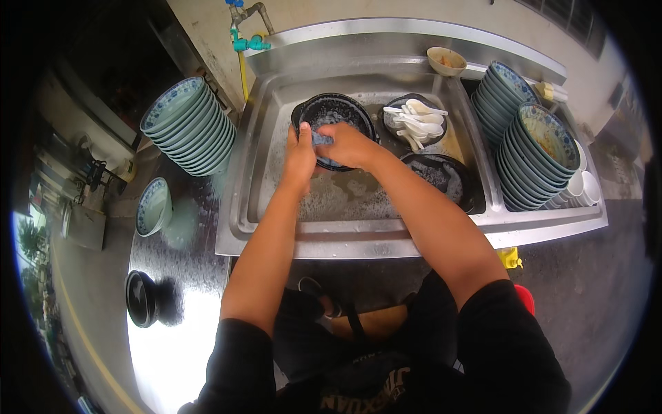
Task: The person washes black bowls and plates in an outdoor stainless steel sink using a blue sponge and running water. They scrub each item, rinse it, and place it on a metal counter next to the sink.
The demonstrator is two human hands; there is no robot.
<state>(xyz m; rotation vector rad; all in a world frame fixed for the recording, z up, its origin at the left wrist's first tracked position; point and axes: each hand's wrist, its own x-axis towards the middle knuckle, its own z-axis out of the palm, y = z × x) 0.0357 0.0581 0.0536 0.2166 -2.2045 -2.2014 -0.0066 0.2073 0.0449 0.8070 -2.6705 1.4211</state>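
My left hand (301, 158) grips the near left side of a black bowl (339, 106) over the wet stainless-steel sink basin (279, 202), its thumb up at the rim. With my right hand (347, 144) I press a bluish-grey scrubbing pad (321, 138) against the bowl's near side. White suds cling to the bowl's inside. To the right, white soup spoons (420, 120) are heaped in a dark dish (389, 124). Below that, partly behind my right forearm, lies another sudsy black dish (439, 176). The underside of the held bowl is hidden.
Tall stacks of blue-patterned bowls stand on the left counter (199, 129) and in the right-hand compartment (538, 160). A single patterned bowl (155, 207) and a small black bowl (141, 299) sit on the left counter. A beige bowl (447, 62) rests on the back rim, right of the teal tap (251, 43).
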